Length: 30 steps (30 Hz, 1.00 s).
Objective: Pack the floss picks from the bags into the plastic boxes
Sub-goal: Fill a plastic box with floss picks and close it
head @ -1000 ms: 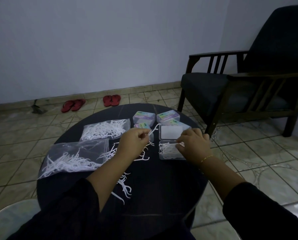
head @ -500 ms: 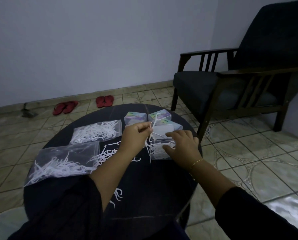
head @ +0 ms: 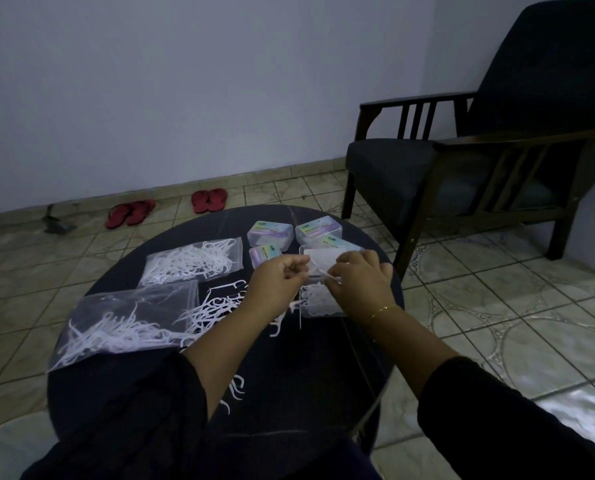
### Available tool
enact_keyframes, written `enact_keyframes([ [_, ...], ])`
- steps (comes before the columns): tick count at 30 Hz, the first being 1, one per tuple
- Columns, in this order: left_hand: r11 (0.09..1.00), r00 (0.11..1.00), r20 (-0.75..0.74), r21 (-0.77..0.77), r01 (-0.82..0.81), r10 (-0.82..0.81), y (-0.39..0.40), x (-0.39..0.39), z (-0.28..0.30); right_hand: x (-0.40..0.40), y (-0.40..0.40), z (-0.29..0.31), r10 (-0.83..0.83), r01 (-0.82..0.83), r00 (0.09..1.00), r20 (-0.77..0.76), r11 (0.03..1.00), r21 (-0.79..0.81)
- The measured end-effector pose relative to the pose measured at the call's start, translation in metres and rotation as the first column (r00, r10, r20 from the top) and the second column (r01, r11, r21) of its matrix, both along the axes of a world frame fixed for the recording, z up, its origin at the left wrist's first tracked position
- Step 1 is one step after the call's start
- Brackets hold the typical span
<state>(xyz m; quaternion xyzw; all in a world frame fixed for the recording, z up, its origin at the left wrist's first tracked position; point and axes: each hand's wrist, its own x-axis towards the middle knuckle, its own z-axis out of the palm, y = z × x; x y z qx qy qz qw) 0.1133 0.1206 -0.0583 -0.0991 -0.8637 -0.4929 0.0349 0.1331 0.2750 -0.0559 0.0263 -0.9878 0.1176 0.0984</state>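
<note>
Both hands meet over the open box (head: 318,303) at the table's (head: 289,393) three o'clock, likely to feed picks in. The left hand (head: 277,284) and right hand (head: 356,284), fingers curled, pinch a floss pick (head: 323,274) between them

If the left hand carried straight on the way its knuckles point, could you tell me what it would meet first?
Most likely the right hand. The left hand points rightward across the round dark table, over the open clear plastic box of white floss picks. Depth is unclear; it could pass just above the box.

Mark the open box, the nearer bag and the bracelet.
open box (head: 318,308), head view, on the tray's front wall.
nearer bag (head: 130,317), head view, mid-bag.
bracelet (head: 381,310), head view, on the chain.
</note>
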Motion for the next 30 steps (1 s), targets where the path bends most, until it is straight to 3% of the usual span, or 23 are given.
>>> enact_keyframes([
  [3,0.993,0.999,-0.038,-0.119,-0.004,0.0,-0.005,0.0,-0.004,-0.002,0.003,-0.004,0.011,-0.014,1.0,0.026,0.996,0.093],
  [6,0.981,0.998,-0.059,-0.196,0.008,-0.02,-0.006,-0.001,-0.005,-0.003,0.003,-0.009,0.031,-0.037,0.997,0.073,0.995,0.09],
  [11,0.983,0.995,-0.1,-0.182,-0.027,0.008,-0.007,-0.002,-0.008,0.002,0.009,-0.015,-0.038,0.045,0.997,0.068,0.994,-0.1],
  [17,0.986,0.992,-0.122,-0.166,-0.007,-0.014,0.002,0.0,-0.014,0.011,0.016,-0.024,-0.115,0.12,0.993,0.036,0.925,-0.362],
  [20,0.979,0.993,-0.112,-0.202,0.021,-0.044,0.009,0.0,-0.017,0.018,0.019,-0.03,-0.059,0.073,0.997,0.055,0.944,-0.321],
  [24,0.926,0.96,-0.261,-0.377,-0.004,-0.102,0.01,-0.001,-0.025,0.022,0.022,-0.033,-0.051,0.063,0.997,0.056,0.963,-0.261],
  [30,0.897,0.939,-0.301,-0.442,0.015,-0.165,0.006,-0.001,-0.034,0.015,0.023,-0.035,-0.103,0.114,0.993,0.051,0.933,-0.34],
])
